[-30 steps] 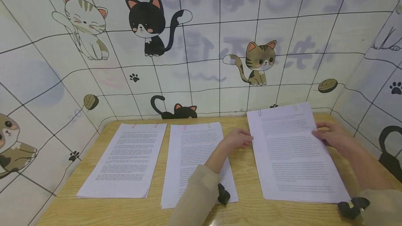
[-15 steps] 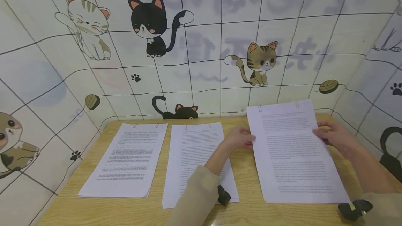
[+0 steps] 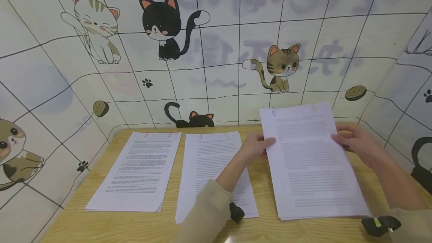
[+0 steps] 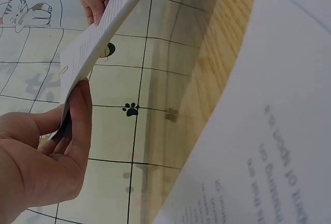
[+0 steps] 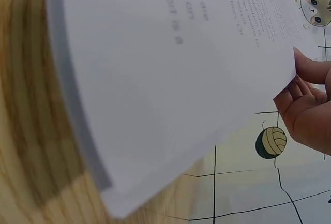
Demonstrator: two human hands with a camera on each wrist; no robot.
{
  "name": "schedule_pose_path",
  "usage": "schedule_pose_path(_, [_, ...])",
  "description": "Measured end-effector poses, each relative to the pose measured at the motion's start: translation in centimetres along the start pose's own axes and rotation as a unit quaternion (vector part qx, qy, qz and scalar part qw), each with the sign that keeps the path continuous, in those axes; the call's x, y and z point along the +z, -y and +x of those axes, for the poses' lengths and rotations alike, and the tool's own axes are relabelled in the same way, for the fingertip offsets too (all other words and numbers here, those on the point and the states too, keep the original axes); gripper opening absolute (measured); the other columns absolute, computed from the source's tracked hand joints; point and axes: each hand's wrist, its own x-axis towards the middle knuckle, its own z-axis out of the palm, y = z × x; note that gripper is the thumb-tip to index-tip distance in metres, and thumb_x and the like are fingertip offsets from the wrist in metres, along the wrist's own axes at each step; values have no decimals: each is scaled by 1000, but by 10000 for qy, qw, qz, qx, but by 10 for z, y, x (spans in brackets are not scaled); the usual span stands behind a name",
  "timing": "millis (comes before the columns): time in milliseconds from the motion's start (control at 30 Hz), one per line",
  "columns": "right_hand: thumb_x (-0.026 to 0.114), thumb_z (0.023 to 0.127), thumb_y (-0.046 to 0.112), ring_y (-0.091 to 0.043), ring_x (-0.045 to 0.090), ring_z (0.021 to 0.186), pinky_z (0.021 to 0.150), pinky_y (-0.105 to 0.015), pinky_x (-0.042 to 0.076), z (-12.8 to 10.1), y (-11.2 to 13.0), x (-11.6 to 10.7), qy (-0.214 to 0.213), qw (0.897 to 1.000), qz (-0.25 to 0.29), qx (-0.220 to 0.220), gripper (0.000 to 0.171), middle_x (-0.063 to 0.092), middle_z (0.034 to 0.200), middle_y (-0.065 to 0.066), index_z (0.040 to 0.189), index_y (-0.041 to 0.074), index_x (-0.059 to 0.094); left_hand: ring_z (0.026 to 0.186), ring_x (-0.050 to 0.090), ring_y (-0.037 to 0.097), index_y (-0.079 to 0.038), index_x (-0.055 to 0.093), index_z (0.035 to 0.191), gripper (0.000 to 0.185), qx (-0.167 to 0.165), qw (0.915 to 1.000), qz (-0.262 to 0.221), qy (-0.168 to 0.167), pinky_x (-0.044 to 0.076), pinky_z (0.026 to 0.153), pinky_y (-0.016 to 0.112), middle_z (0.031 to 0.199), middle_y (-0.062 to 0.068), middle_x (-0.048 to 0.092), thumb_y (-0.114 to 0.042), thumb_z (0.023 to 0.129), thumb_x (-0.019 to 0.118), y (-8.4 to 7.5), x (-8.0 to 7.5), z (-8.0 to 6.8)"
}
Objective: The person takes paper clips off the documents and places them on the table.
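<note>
White paper stack (image 3: 310,160) — flat, clipped — pinched by both hands.

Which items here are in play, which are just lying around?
In play: right paper stack, far end lifted, near end on the table; left hand and right hand each grip a side edge.
Lying about: middle stack, left stack.
</note>
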Motion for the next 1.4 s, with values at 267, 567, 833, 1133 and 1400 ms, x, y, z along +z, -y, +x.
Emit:
schedule_pose_path(267, [57, 105, 34, -10, 67, 90, 75, -20, 52, -2, 15, 3, 216, 9992, -115, -309, 65, 64, 125, -23, 149, -8, 34, 68, 72, 22, 2, 71, 108, 20, 194, 9992, 351, -11, 58, 72, 34, 84, 8, 75, -15, 99, 67, -16, -24, -14])
schedule_pose_path(567, [63, 101, 35, -20, 70, 87, 74, -27, 56, -9, 39, 12, 303, 9972, -195, -657, 62, 72, 114, -13, 146, -3, 44, 72, 73, 20, 2, 72, 111, 21, 372, 9987, 330, 55, 59, 68, 33, 90, 10, 76, -13, 97, 69, -28, -52, -30])
schedule_pose_path(833, [63, 102, 29, -25, 71, 84, 73, -31, 56, -15, 51, 23, 492, 9949, 175, -868, 51, 74, 107, -4, 140, -2, 50, 71, 72, 19, 0, 72, 112, 21, 412, 9983, 377, -168, 59, 66, 32, 93, 11, 76, -13, 95, 71, -34, -68, -42])
schedule_pose_path(1133, [58, 105, 25, -26, 70, 77, 69, -32, 57, -15, 63, 42, 518, 9916, 509, -1067, 46, 74, 101, -9, 135, -9, 51, 75, 72, 19, 0, 70, 119, 24, 715, 9966, 372, -147, 58, 63, 30, 97, 12, 76, -13, 99, 66, -36, -84, -60])
schedule_pose_path(1400, [60, 104, 16, -26, 69, 70, 63, -34, 57, -18, 73, 59, 652, 9847, 772, -1420, 35, 74, 94, -11, 127, -10, 56, 75, 72, 20, -3, 69, 119, 22, 711, 9956, 555, -271, 56, 60, 29, 99, 10, 76, -11, 99, 66, -36, -100, -76])
